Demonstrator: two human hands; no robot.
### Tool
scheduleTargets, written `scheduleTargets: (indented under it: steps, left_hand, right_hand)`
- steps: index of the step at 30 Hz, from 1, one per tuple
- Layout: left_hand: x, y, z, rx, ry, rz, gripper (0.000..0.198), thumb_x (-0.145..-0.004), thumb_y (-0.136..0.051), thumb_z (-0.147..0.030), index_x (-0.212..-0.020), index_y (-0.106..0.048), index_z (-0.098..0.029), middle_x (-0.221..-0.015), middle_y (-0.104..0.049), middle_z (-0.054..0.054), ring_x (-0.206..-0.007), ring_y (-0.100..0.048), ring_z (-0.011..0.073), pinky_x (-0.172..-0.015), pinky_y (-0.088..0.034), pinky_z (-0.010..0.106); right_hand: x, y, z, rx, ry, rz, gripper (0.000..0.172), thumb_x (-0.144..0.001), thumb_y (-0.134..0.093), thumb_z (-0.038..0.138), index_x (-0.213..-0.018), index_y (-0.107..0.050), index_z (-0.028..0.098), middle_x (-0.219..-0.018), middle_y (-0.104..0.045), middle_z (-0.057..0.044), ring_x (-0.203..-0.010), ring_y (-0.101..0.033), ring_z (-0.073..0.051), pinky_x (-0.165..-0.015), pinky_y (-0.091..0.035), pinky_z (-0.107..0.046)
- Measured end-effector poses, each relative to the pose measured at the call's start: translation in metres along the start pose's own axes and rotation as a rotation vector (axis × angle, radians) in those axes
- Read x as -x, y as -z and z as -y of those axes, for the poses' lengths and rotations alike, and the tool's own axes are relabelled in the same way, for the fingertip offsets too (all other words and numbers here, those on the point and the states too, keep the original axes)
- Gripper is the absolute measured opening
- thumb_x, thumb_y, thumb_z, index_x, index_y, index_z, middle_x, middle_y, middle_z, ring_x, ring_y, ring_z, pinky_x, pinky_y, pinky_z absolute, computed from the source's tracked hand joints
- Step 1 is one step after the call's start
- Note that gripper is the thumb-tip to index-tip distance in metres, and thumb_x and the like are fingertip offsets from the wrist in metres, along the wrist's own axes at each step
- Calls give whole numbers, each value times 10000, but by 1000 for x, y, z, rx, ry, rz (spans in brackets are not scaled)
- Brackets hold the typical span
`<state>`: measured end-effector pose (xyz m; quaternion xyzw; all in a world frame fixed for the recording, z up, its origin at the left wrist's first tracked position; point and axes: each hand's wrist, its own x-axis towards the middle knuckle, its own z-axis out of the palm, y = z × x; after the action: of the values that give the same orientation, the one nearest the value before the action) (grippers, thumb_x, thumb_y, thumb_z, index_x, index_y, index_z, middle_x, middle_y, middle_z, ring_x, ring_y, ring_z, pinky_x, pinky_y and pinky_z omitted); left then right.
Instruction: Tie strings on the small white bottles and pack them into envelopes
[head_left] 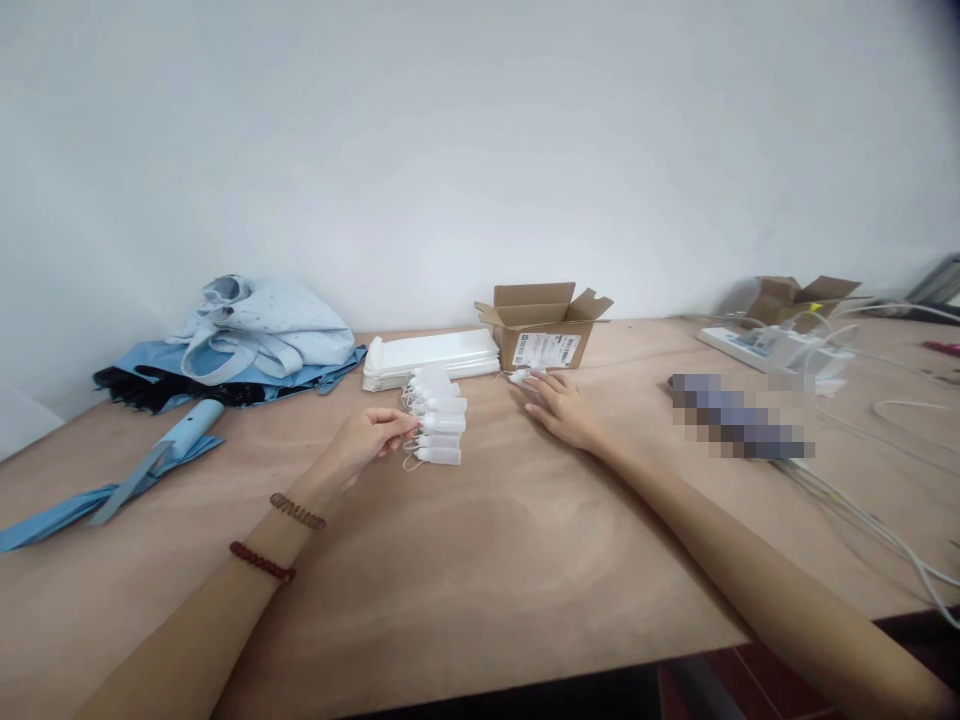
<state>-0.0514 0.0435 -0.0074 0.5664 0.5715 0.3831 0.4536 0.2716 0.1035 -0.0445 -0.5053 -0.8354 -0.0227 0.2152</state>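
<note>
A white printed label (pixel 546 350) fronts an open cardboard box (pixel 536 316) at the back of the wooden surface (pixel 480 570), its wording too small and blurred to read.
The label carries several lines of dark print, some heavier toward its right side, and a small dark squarish mark near its upper left corner; letters, numbers and any brand name cannot be made out. Any print on the small white looped pieces (pixel 444 423) in a row, or on the white power strip (pixel 726 348) at right, is likewise too fine to tell, and pixelation covers whatever the dark, elongated object (pixel 735 415) may bear.
</note>
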Motion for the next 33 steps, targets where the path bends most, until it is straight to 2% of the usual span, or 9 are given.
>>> scheduleTargets:
  steps: [4,7,12,15,18,22,25,28,33]
  left_hand:
    - [2,-4,0,-167,-13,-1,368,-673,-657,-508,-693,-672,-141,-429,-436,-49,-408,-334,76,-429,-199,208]
    - [4,-8,-1,-305,-61,-57,434,-735,-563,-564,-615,-626,-152,-416,-447,-37,-405,-358,95,-437,-229,222]
    - [3,-12,-1,-530,-185,-259,486,-811,-446,-547,-559,-589,-158,-528,-579,9,-540,-512,155,-519,-312,241]
    - [5,-13,-2,-576,-203,-331,470,-842,-405,-516,-620,-611,-158,-555,-595,8,-549,-523,160,-538,-316,248]
    - [12,-17,-7,-587,-288,-371,437,-859,-400,-479,-657,-611,-154,-568,-591,5,-552,-518,149,-545,-311,246]
    - [23,-27,-14,-592,-404,-329,378,-860,-430,-424,-672,-611,-150,-567,-578,-3,-537,-489,128,-535,-301,239]
    - [29,-34,-16,-566,-467,-279,343,-861,-444,-389,-690,-618,-148,-572,-577,-6,-527,-479,117,-525,-309,231]
    - [34,-41,-16,-521,-507,-240,290,-858,-468,-369,-812,-647,-146,-624,-606,-1,-535,-493,113,-522,-337,220]
    - [37,-53,-10,-410,-492,-120,341,-870,-472,-384,-1087,-619,-166,-668,-621,-7,-521,-513,109,-523,-384,217]
  right_hand:
    - [0,1,1,83,-65,131,485,-928,-293,495,-1361,-407,308,-1493,-308,-49,-1346,-239,-333,-973,-313,-592]
    - [-1,1,1,79,-89,177,484,-931,-262,516,-1337,-441,323,-1498,-297,-42,-1350,-218,-346,-960,-299,-618]
    - [-1,-3,-3,37,-63,86,403,-930,-335,414,-1229,-552,254,-1361,-473,-92,-1272,-319,-324,-968,-314,-544]
    - [-1,-5,-5,-4,-45,31,319,-920,-368,325,-1103,-615,239,-1205,-579,-96,-1176,-410,-285,-934,-354,-474]
    - [0,0,-1,-21,-58,-23,259,-898,-402,266,-1034,-617,222,-1101,-617,-97,-1098,-458,-269,-889,-382,-430]
    - [6,18,16,-164,-42,-161,201,-879,-428,243,-1000,-586,213,-998,-640,-86,-991,-517,-253,-844,-398,-393]
    - [14,34,35,-371,-71,-242,175,-879,-455,293,-982,-571,212,-864,-636,-55,-809,-556,-209,-735,-425,-338]
    - [22,47,55,-592,-156,-223,213,-866,-494,357,-1001,-562,206,-765,-595,-23,-690,-552,-174,-607,-409,-284]
    - [29,59,79,-925,-176,-128,223,-861,-522,388,-977,-559,202,-665,-573,14,-669,-549,-151,-614,-393,-270]
